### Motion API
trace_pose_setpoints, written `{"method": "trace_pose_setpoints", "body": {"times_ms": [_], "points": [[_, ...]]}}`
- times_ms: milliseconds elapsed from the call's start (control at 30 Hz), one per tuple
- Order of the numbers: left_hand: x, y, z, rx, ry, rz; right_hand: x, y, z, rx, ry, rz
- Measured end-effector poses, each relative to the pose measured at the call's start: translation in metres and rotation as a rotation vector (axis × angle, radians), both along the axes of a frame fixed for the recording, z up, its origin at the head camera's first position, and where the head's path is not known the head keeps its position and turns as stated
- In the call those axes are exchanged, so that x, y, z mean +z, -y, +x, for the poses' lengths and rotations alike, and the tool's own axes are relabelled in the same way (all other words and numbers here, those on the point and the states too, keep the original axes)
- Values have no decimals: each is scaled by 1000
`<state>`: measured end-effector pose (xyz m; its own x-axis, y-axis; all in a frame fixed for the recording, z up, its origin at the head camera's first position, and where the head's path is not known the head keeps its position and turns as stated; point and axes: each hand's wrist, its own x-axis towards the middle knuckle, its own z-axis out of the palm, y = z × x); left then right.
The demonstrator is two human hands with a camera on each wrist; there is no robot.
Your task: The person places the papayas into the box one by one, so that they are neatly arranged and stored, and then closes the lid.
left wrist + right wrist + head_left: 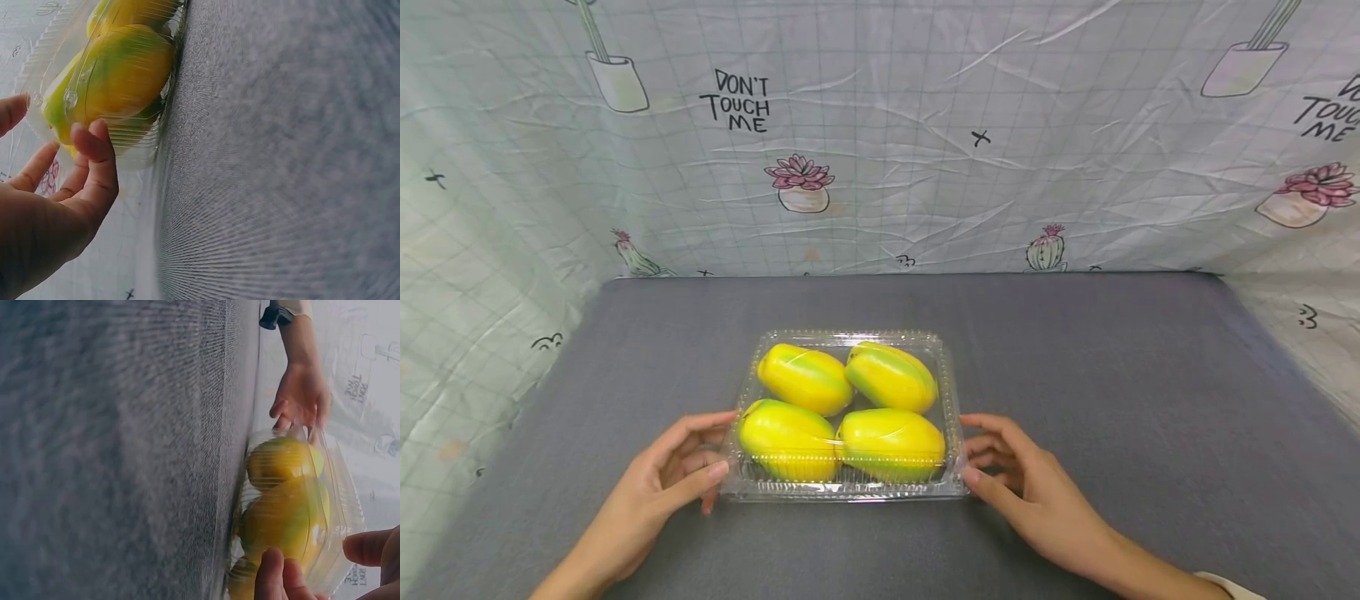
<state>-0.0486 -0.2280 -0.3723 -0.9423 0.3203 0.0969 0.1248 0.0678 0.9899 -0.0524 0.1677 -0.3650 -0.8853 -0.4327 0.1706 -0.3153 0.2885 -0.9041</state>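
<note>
A clear plastic clamshell box (842,493) lies flat on the grey table, its lid down. Inside sit several yellow-green mangoes (891,442) in two rows. At the box's left side, my left hand (662,479) holds the edge with thumb and curled fingers. Opposite it, my right hand (1030,492) grips the right edge near the front corner. In the left wrist view, the left fingers (100,150) lie against the box's corner beside a mango (119,75). Both hands show around the box in the right wrist view, where the lid's ridged rim (340,481) stands out.
Grey cloth (1112,375) covers the table. Behind it and at both sides hangs a pale curtain (895,125) with a grid, printed plants and lettering. A dark band (275,315) sits on the left wrist.
</note>
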Motion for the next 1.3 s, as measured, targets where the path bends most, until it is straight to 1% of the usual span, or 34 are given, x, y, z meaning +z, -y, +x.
{"method": "trace_pose_setpoints", "body": {"times_ms": [133,233,333,500,667,867,967,1033,1133,1300], "points": [[-3,0,0,-18,12,35,-1,2,-1,29,45,-60],[-6,1,0,-54,26,80,-1,3,-1,31,92,-81],[-8,1,-2,-103,71,133,-2,5,-1,29,138,-98],[-9,3,-3,-185,158,204,-3,7,-1,34,176,-126],[-10,3,-3,-262,215,266,-2,8,0,60,239,-171],[-9,-3,-1,-284,230,330,-1,8,1,56,276,-181],[-9,-5,-2,-305,240,346,-1,9,2,46,290,-182],[-9,-5,-2,-314,259,351,-1,10,2,40,306,-188],[-9,-5,-2,-301,282,342,-1,11,2,33,325,-204],[-10,-5,-3,-290,274,328,-3,11,3,26,327,-224]]}}
